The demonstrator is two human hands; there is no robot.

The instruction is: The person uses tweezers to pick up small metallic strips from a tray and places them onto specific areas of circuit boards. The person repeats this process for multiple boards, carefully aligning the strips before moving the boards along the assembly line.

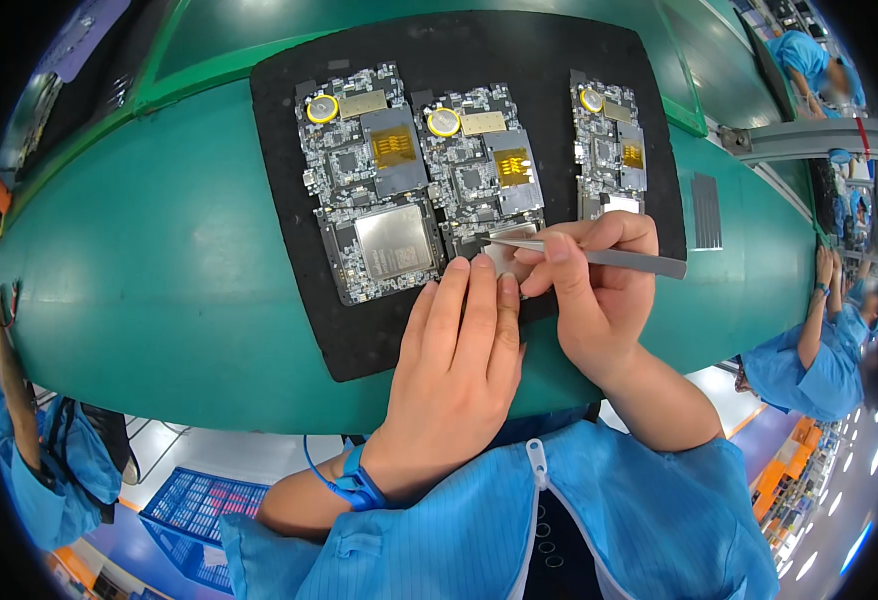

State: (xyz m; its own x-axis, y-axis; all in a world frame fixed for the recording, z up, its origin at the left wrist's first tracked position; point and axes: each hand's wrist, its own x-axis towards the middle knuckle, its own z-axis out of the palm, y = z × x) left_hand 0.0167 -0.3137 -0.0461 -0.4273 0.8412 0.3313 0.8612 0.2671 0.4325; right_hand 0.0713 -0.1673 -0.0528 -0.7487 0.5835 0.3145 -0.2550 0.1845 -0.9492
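Observation:
Three circuit boards lie on a black mat (299, 320): the left board (348, 160), the middle board (471, 180) and the right board (589, 150). Each carries a yellow-rimmed coin cell and an amber-taped grey part. My right hand (604, 290) grips a pair of metal tweezers (639, 262), their tip pointing left over the lower part of the middle board. My left hand (459, 355) lies flat, fingers extended and close together, fingertips on that board's lower edge beside its silver metal cover (512, 238). Fingers hide part of the cover and the lower end of the right board.
The mat rests on a green work table (189, 270). Dark strips (705, 212) lie right of the mat. A blue crate (199, 505) stands below the table at left. A blue wrist strap (357, 485) with a cord circles my left wrist. Other people in blue sit at both sides.

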